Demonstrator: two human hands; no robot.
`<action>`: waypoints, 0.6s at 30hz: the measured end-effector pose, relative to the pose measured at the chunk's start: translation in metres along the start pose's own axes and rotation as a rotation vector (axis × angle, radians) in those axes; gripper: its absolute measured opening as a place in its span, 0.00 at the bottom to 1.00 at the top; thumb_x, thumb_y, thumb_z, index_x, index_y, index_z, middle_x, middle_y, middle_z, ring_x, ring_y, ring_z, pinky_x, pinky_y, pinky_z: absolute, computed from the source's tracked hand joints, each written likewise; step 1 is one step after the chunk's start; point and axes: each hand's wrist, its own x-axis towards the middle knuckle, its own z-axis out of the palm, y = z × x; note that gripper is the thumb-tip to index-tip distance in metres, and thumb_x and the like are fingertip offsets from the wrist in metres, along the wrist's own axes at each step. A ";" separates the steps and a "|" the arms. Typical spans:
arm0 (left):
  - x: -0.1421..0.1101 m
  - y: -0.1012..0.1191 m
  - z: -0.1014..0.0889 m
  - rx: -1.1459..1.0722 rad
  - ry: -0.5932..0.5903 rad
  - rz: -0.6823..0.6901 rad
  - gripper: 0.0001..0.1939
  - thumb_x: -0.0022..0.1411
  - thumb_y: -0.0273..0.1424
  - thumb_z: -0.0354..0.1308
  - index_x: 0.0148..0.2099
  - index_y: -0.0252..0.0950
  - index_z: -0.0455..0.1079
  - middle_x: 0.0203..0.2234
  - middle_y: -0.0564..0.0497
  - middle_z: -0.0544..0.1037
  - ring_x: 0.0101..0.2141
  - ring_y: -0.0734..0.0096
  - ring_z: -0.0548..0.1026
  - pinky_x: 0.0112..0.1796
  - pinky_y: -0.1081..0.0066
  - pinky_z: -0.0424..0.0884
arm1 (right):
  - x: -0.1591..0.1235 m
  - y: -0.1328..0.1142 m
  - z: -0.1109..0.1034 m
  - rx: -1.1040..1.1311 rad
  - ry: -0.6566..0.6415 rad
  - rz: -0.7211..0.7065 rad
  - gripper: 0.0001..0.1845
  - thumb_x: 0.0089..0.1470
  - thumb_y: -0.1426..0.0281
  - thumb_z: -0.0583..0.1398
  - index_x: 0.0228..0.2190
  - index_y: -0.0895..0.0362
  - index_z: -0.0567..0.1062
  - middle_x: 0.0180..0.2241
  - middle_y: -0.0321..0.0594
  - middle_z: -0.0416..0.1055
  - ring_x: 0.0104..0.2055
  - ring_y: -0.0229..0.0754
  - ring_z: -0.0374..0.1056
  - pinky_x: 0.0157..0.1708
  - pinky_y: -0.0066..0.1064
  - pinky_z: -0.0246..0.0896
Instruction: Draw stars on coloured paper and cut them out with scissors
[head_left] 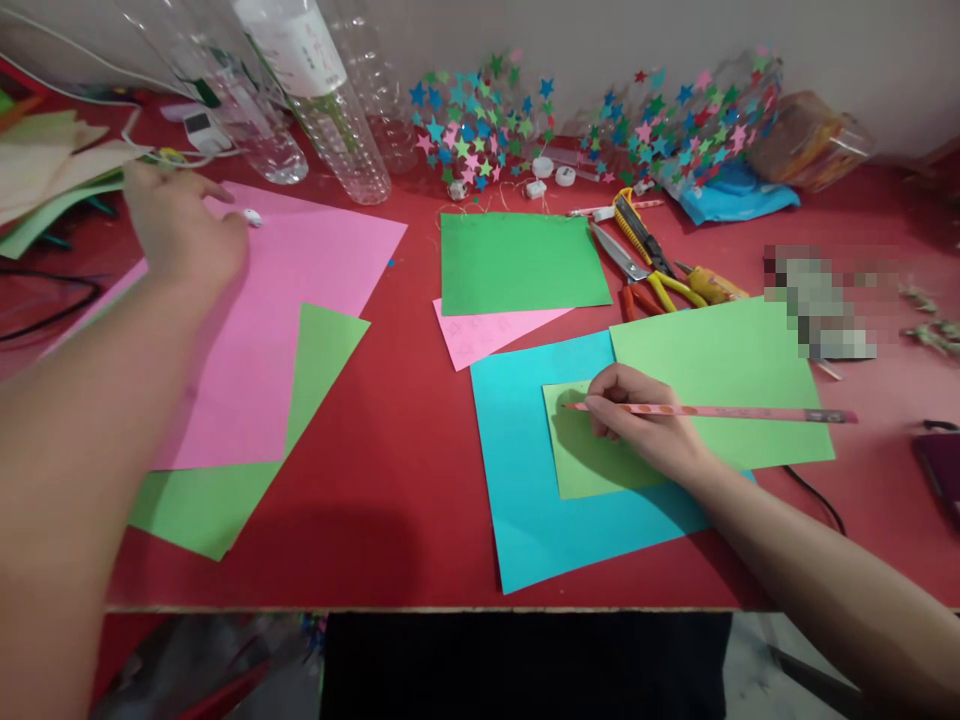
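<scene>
With fingers of right hand (641, 415) clamped on pencil (750, 412), poised over small card (592, 460) atop blue sheet (525, 540). Cannot tell grip of left hand (184, 225), at pink sheet (300, 260). Could skid small card under pencil pressure, unbraced by left hand.

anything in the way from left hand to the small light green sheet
Nothing upright, only flat papers and red tabletop between the left hand and the small light green sheet; the right hand and pencil cover part of that sheet.

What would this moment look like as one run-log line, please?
right hand: holds pencil, tip at light green card | left hand: over pink paper, grip unclear | scissors: on red table
</scene>
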 end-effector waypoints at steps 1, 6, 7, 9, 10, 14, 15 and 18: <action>0.001 0.022 -0.015 -0.007 0.002 -0.113 0.19 0.68 0.42 0.51 0.42 0.27 0.69 0.44 0.55 0.64 0.39 0.74 0.57 0.45 0.68 0.64 | 0.000 0.000 0.000 0.009 0.004 0.000 0.11 0.57 0.63 0.61 0.27 0.55 0.70 0.20 0.33 0.68 0.22 0.34 0.64 0.22 0.27 0.56; -0.029 0.188 -0.122 -0.238 -0.176 0.331 0.18 0.73 0.33 0.42 0.45 0.31 0.72 0.40 0.51 0.75 0.42 0.71 0.70 0.46 0.69 0.68 | 0.000 -0.001 0.001 0.143 0.061 -0.017 0.10 0.58 0.64 0.61 0.28 0.55 0.69 0.19 0.32 0.69 0.20 0.34 0.63 0.21 0.27 0.58; -0.043 0.221 -0.140 -0.302 -0.194 0.574 0.17 0.72 0.29 0.42 0.42 0.31 0.73 0.38 0.48 0.77 0.40 0.69 0.72 0.42 0.68 0.70 | 0.001 -0.001 0.001 0.180 0.072 -0.029 0.11 0.59 0.64 0.60 0.28 0.55 0.69 0.19 0.32 0.69 0.20 0.34 0.63 0.21 0.27 0.58; -0.070 0.275 -0.164 -0.412 -0.223 0.925 0.14 0.69 0.24 0.46 0.45 0.32 0.73 0.37 0.45 0.79 0.39 0.64 0.75 0.39 0.65 0.71 | 0.002 -0.001 0.002 0.235 0.078 -0.052 0.11 0.60 0.64 0.59 0.27 0.55 0.69 0.19 0.32 0.69 0.19 0.34 0.62 0.20 0.27 0.58; -0.083 0.294 -0.170 -0.435 -0.207 0.953 0.13 0.67 0.22 0.47 0.46 0.30 0.73 0.40 0.43 0.79 0.40 0.61 0.76 0.39 0.64 0.72 | 0.003 -0.001 0.001 0.247 0.077 -0.058 0.11 0.60 0.65 0.58 0.27 0.55 0.68 0.19 0.32 0.69 0.19 0.33 0.62 0.20 0.27 0.58; -0.119 0.327 -0.168 -0.437 -0.202 0.957 0.16 0.67 0.22 0.47 0.51 0.25 0.71 0.49 0.34 0.76 0.48 0.54 0.76 0.41 0.63 0.72 | 0.002 -0.002 0.000 0.214 0.063 -0.032 0.06 0.59 0.68 0.59 0.29 0.54 0.68 0.20 0.31 0.69 0.20 0.33 0.63 0.21 0.26 0.58; -0.125 0.327 -0.165 -0.425 -0.212 0.939 0.17 0.66 0.22 0.46 0.52 0.23 0.71 0.49 0.34 0.76 0.48 0.53 0.75 0.41 0.63 0.72 | 0.001 -0.003 0.000 0.193 0.052 -0.022 0.05 0.57 0.69 0.59 0.30 0.54 0.68 0.20 0.30 0.69 0.21 0.33 0.63 0.22 0.26 0.58; -0.136 0.323 -0.162 -0.376 -0.222 0.861 0.19 0.66 0.24 0.48 0.54 0.19 0.69 0.51 0.31 0.75 0.51 0.49 0.74 0.46 0.60 0.71 | 0.000 -0.004 -0.001 0.108 0.000 -0.041 0.03 0.54 0.74 0.60 0.31 0.56 0.69 0.23 0.31 0.68 0.24 0.33 0.63 0.23 0.25 0.57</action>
